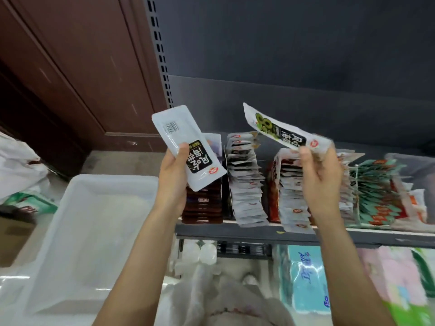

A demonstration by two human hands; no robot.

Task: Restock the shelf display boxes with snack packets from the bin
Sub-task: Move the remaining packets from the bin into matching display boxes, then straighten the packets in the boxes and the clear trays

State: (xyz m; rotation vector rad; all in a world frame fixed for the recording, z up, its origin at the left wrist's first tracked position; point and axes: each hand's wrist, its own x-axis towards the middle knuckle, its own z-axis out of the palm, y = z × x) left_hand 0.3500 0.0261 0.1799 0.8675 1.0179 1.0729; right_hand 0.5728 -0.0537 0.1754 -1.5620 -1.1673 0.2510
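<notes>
My left hand [173, 172] grips a white snack packet [181, 137] with a barcode and a black label, held up in front of the left end of the shelf. A second white packet [280, 131], printed with green rings, is pinched at its right end by my right hand [321, 175] above the display rows. Below the hands, rows of packets stand on edge on the shelf: dark brown ones [203, 208], white ones [247, 184], a second white row [292, 196] and teal ones [376, 191]. The white plastic bin [70, 243] sits at lower left and looks empty.
The grey shelf edge [259, 234] runs across under the rows, with a dark back panel above. Tissue packs [303, 278] lie on the shelf below. A slotted upright [160, 52] and brown wooden panelling [70, 67] stand at left, with bags [18, 165] beside the bin.
</notes>
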